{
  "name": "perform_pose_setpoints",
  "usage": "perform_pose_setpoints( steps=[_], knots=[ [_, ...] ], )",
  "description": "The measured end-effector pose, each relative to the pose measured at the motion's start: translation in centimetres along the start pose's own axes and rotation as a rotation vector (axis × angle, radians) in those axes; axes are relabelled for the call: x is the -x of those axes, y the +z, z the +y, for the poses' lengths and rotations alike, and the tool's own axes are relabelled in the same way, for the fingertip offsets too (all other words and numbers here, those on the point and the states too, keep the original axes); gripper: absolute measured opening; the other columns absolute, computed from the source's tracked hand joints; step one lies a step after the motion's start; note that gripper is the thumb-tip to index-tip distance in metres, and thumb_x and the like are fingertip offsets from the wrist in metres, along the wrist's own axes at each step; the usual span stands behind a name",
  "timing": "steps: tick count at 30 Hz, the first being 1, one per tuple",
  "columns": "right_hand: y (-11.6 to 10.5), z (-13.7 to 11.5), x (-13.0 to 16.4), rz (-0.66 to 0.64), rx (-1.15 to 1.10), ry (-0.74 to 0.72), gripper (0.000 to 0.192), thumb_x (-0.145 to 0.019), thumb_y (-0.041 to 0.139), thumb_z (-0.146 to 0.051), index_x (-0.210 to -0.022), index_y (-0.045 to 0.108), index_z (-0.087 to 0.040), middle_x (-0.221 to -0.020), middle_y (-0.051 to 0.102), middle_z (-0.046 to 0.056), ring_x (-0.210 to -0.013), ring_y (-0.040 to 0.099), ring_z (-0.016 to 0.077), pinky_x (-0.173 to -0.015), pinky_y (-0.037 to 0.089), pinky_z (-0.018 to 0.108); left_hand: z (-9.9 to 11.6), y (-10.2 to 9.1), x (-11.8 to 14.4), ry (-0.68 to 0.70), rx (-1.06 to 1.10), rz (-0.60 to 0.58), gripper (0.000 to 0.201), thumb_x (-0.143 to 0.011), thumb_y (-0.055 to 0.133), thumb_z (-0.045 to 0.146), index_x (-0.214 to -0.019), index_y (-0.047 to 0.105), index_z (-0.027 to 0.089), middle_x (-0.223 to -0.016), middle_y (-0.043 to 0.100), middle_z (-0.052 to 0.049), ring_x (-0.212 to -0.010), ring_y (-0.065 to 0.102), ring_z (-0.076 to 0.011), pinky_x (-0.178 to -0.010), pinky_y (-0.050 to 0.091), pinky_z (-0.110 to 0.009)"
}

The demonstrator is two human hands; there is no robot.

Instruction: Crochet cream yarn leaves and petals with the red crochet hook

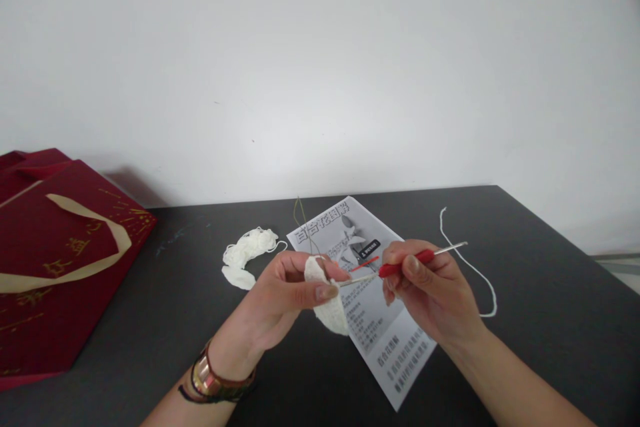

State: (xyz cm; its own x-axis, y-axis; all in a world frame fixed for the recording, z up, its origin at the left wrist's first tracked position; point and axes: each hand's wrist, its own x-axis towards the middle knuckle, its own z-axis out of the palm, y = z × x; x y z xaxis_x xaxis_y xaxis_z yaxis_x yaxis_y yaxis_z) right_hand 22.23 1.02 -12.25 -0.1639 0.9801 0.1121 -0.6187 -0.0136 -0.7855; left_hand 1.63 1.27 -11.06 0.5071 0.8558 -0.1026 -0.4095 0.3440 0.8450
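My left hand (295, 290) pinches a white crocheted piece (331, 313) between thumb and fingers; its lower part hangs below the thumb. In my right hand (430, 287) is a crochet hook (407, 265) with a red grip and metal shafts at both ends. One metal end meets the crocheted piece beside my left thumb, and the other points up to the right. Thin greenish strands (303, 217) rise from behind the left hand. Fingers hide part of the crocheted piece and the hook's tip.
A printed pattern sheet (400, 360) lies under the hands on the dark table (175, 320). White yarn (257, 243) is heaped behind my left hand, and a loose white strand (483, 277) lies at right. A red gift bag (65, 267) stands at left, with a white wall (320, 80) behind.
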Motion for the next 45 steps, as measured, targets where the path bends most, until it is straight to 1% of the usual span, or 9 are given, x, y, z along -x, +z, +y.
perform_pose_setpoints(
  steps=[5,8,11,17,22,25,31,37,45],
  knots=[
    [0.5,0.8,-0.2,0.092,-0.173,0.207,0.018,-0.071,0.082,-0.028,-0.075,0.076,-0.012,-0.053,0.067,0.0,-0.043,0.057,0.0072,-0.042,0.054,0.015,-0.4,-0.4,-0.2,0.027,-0.013,0.01,0.026,-0.067,0.083,0.025,-0.093,0.08,0.02,-0.078,0.077,-0.004,-0.068,0.066,-0.0134,-0.068,0.049,-0.024],
    [0.8,1.3,-0.3,0.11,-0.23,0.292,0.019,-0.073,0.081,-0.029,-0.076,0.075,-0.011,-0.052,0.064,-0.003,-0.041,0.054,0.0037,-0.04,0.051,0.011,-0.8,-0.4,-0.2,0.077,-0.035,0.052,0.031,-0.069,0.082,0.02,-0.099,0.078,0.024,-0.082,0.077,-0.002,-0.073,0.066,-0.0134,-0.074,0.049,-0.025],
    [0.8,1.6,-0.3,0.128,-0.288,0.375,0.02,-0.072,0.081,-0.029,-0.074,0.074,-0.01,-0.053,0.063,-0.003,-0.042,0.054,0.0021,-0.041,0.051,0.009,-1.3,-0.1,-0.2,0.129,-0.048,0.091,0.045,-0.073,0.078,0.014,-0.115,0.071,0.03,-0.086,0.074,0.0,-0.08,0.065,-0.0128,-0.08,0.048,-0.026],
    [0.7,2.2,-0.2,0.165,-0.335,0.431,0.021,-0.071,0.082,-0.029,-0.079,0.074,-0.012,-0.058,0.065,-0.003,-0.047,0.059,0.0031,-0.048,0.055,0.01,-2.0,0.5,-0.5,0.167,-0.011,0.14,0.058,-0.075,0.076,0.014,-0.126,0.062,0.036,-0.084,0.067,0.003,-0.08,0.063,-0.0118,-0.081,0.049,-0.026],
    [0.8,2.4,-0.3,0.168,-0.287,0.411,0.021,-0.075,0.079,-0.03,-0.079,0.073,-0.011,-0.062,0.065,-0.002,-0.05,0.06,0.0041,-0.048,0.054,0.011,-2.4,0.9,-0.8,0.151,0.011,0.191,0.059,-0.074,0.075,0.01,-0.126,0.062,0.033,-0.076,0.062,0.005,-0.076,0.061,-0.011,-0.083,0.048,-0.027],
    [0.7,2.5,-0.3,0.178,-0.25,0.385,0.018,-0.073,0.081,-0.026,-0.081,0.072,-0.013,-0.063,0.065,-0.003,-0.05,0.058,0.0035,-0.044,0.05,0.009,-2.4,1.1,-0.8,0.141,0.016,0.208,0.058,-0.074,0.076,0.009,-0.126,0.063,0.031,-0.079,0.066,0.003,-0.078,0.062,-0.0114,-0.083,0.048,-0.027],
    [0.9,2.8,-0.4,0.189,-0.184,0.342,0.018,-0.076,0.078,-0.03,-0.083,0.073,-0.015,-0.065,0.066,-0.002,-0.053,0.059,0.0064,-0.042,0.05,0.013,-2.5,1.8,-0.7,0.139,0.027,0.268,0.056,-0.075,0.075,0.009,-0.126,0.062,0.028,-0.088,0.071,0.0,-0.07,0.061,-0.0084,-0.061,0.047,-0.018],
    [1.2,3.4,0.1,0.177,-0.013,0.19,0.02,-0.071,0.081,-0.026,-0.09,0.076,-0.021,-0.09,0.075,0.003,-0.075,0.068,0.0146,-0.059,0.059,0.023,-3.4,2.4,-0.8,0.207,0.132,0.412,0.056,-0.075,0.075,0.008,-0.125,0.062,0.029,-0.087,0.072,0.003,-0.084,0.065,-0.0095,-0.085,0.048,-0.022],
    [1.5,3.1,0.3,0.146,0.175,-0.012,0.007,-0.071,0.08,-0.017,-0.077,0.078,-0.021,-0.074,0.069,0.0,-0.067,0.066,0.0121,-0.06,0.057,0.022,-4.4,3.3,-0.7,0.263,0.129,0.556,0.055,-0.068,0.08,0.009,-0.117,0.067,0.031,-0.086,0.074,0.005,-0.088,0.066,-0.0109,-0.088,0.047,-0.023]
  ],
)
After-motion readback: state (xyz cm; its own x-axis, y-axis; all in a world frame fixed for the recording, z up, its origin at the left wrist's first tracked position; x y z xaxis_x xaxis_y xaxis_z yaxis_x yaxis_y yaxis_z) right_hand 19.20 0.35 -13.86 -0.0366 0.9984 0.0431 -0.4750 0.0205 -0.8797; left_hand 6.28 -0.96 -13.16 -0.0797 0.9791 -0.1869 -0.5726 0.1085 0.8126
